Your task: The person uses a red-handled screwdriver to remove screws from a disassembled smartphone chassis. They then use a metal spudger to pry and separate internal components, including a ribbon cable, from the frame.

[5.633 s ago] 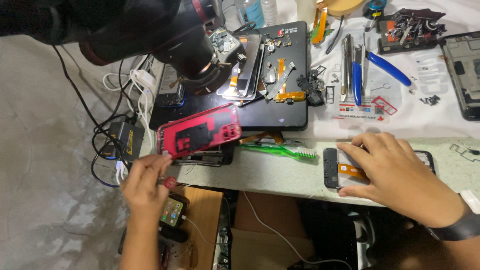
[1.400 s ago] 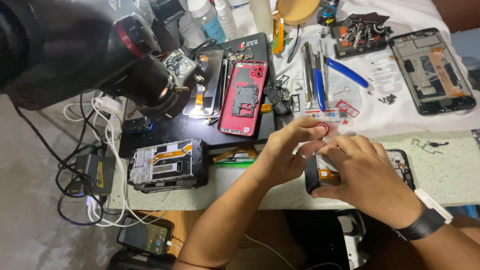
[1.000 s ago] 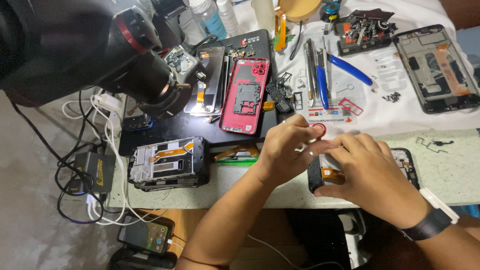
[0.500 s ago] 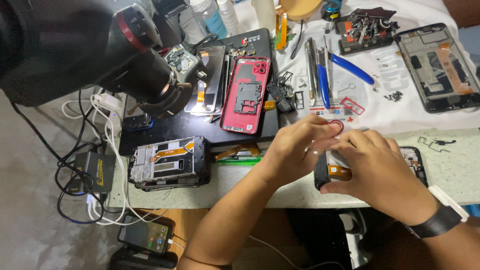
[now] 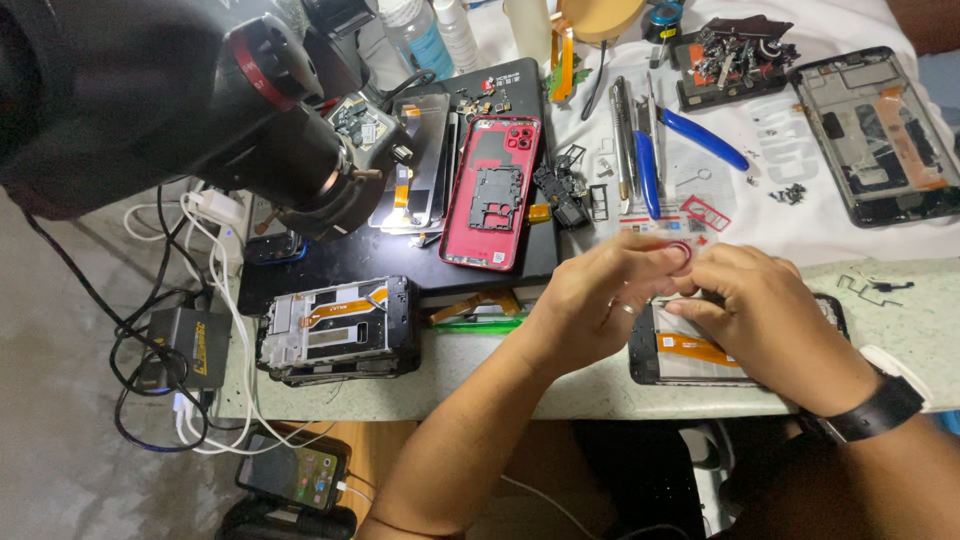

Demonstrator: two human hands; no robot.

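Pinching small red ring [image 5: 680, 250], left hand [image 5: 600, 305], right hand [image 5: 770, 320], over opened phone [image 5: 690, 350]

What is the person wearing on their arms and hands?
Both forearms are bare, with no sleeves and no gloves. The left hand has a thin ring on one finger. The right hand has a black wristband at the wrist.

A single head-worn view looks steeply down and forward over the worktop [image 5: 600, 395], close enough that both forearms enter from the bottom edge. The left hand [image 5: 600, 300] and right hand [image 5: 770, 320] meet just right of the frame's centre. A dark microscope body [image 5: 200, 110] fills the upper left, very near the lens. Floor and cables [image 5: 150, 340] show at the lower left.
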